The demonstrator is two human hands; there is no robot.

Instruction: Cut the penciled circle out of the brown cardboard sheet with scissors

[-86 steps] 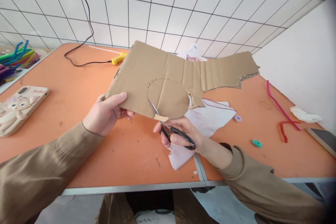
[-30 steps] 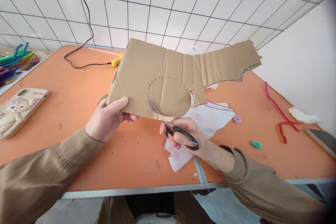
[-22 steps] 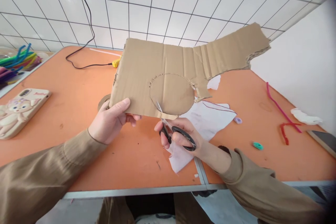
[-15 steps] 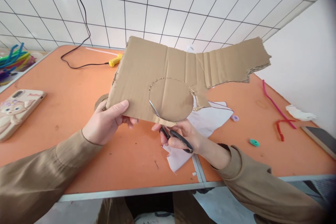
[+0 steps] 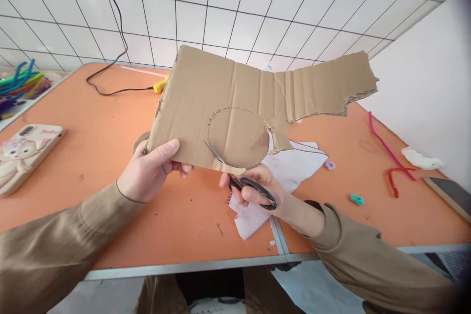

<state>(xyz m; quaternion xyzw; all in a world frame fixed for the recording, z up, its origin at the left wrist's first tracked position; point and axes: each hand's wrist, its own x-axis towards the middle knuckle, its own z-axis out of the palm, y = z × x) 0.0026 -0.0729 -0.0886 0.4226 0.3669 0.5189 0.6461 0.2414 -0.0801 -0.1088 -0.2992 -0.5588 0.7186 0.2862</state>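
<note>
two bare hands work above the near half of an orange table (image 5: 176,235). the left hand (image 5: 150,167) pinches the cardboard (image 5: 198,108) at its lower left corner, thumb flat on the face and fingers behind. the cardboard hangs tilted over the middle of the table, its narrow arm reaching toward the right edge; a circle outline (image 5: 239,107) marks its lower part, with a ragged gap at the right side. the right hand (image 5: 265,186) is closed round the handles of the scissors (image 5: 236,182), fingers curled in, and one blade lies across the cardboard's face by its lower edge.

white cloth (image 5: 294,167) lies partly under the cardboard and right hand. toward the left edge rests a phone case (image 5: 29,154); near the far edge, a yellow tool (image 5: 159,86) with a black cord (image 5: 123,90). along the right side are a pink stem (image 5: 390,146), a red stem (image 5: 392,184) and a crumpled white piece (image 5: 421,158); a small green item (image 5: 356,199) sits nearer the middle.
</note>
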